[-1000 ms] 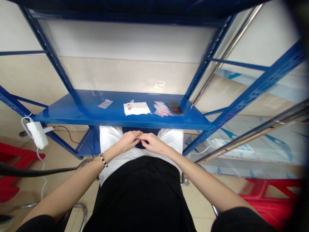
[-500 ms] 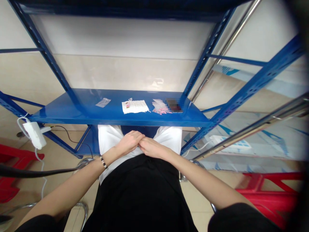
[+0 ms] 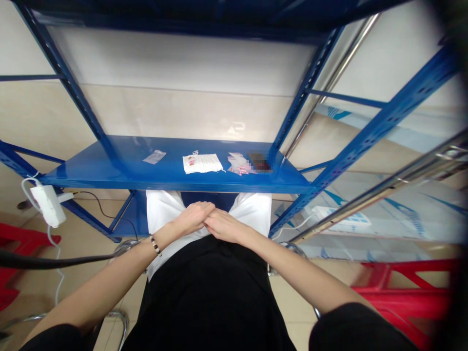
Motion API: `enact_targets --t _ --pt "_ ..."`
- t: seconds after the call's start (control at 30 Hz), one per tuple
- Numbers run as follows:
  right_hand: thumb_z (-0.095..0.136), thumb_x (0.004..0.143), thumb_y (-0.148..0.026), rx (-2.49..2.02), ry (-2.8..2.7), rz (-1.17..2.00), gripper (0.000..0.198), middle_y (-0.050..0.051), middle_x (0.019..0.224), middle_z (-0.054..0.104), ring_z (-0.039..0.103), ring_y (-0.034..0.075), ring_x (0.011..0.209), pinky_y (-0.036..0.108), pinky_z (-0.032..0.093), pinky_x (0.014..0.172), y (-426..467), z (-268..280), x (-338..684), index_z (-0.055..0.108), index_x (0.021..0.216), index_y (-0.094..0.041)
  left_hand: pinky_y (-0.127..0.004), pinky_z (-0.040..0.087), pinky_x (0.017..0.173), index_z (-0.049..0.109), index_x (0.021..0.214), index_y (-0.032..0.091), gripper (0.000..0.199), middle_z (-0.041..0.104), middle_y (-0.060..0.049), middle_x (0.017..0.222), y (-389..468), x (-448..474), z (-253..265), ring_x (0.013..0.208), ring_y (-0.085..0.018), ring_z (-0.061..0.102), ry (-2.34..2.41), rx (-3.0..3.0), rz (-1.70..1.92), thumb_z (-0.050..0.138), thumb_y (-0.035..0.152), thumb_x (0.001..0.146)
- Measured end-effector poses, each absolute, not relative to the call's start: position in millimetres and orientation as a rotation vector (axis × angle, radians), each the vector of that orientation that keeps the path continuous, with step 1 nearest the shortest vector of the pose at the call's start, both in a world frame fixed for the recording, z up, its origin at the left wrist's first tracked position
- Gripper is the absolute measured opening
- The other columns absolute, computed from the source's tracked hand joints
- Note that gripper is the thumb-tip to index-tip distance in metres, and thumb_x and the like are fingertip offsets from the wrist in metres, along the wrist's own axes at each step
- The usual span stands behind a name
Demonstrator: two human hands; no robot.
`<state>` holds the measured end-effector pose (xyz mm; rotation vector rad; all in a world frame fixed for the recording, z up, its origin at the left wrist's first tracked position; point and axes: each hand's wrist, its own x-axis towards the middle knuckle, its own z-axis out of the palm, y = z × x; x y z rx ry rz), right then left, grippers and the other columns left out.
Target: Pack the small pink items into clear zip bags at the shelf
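Note:
My left hand (image 3: 195, 216) and my right hand (image 3: 223, 225) rest together in my lap, with their fingers meeting and overlapping. Both are closed, and no object shows in either; the undersides are hidden. Just beyond them is the front edge of a blue shelf (image 3: 175, 178). A white cloth pouch (image 3: 204, 164) lies on it, with small pink pieces (image 3: 192, 160) on top. To its left is a clear plastic bag (image 3: 155, 156). On the right, clear bags with pink beads (image 3: 240, 168) lie against a dark, pixelated flat object (image 3: 260, 162).
A white power strip (image 3: 48, 204) hangs at the shelf's left post, with cables trailing down. Blue uprights (image 3: 310, 78) and an upper shelf (image 3: 183, 24) frame the space. Red stools (image 3: 405, 292) stand at both sides. Metal rails (image 3: 395, 183) run along the right.
The view has shifted slightly, so the shelf and its things appear a little further left and lower. My hands stay joined in the lap.

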<state>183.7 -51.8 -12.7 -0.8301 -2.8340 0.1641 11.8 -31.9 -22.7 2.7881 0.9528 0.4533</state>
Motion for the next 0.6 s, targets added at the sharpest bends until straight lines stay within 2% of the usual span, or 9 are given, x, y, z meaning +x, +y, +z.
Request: enact_targets --t 0.3,0.6 --pt "0.051 0.090 -0.015 -0.817 -2.781 0.289 0.019 0.015 0.104 0.068 0.062 0.024 0.101 0.036 0.047 0.093 -53.6 -17.1 183.2 0.066 0.100 -0.010 -0.033 0.045 0.076 0.047 0.091 0.019 0.006 0.062 -0.008 0.089 -36.1 14.7 -21.7 0.083 -0.023 0.059 0.982 2.836 0.433 0.049 0.019 0.085" --pt "0.052 0.087 -0.012 -0.754 -2.816 0.300 0.017 0.013 0.098 0.070 0.063 0.025 0.095 0.039 0.047 0.093 -49.2 -8.0 183.4 0.068 0.092 -0.012 -0.031 0.044 0.066 0.054 0.091 0.016 0.015 0.068 -0.009 0.088 -28.4 13.1 -15.1 0.078 -0.025 0.066 1.020 2.891 0.316 0.059 0.029 0.084"
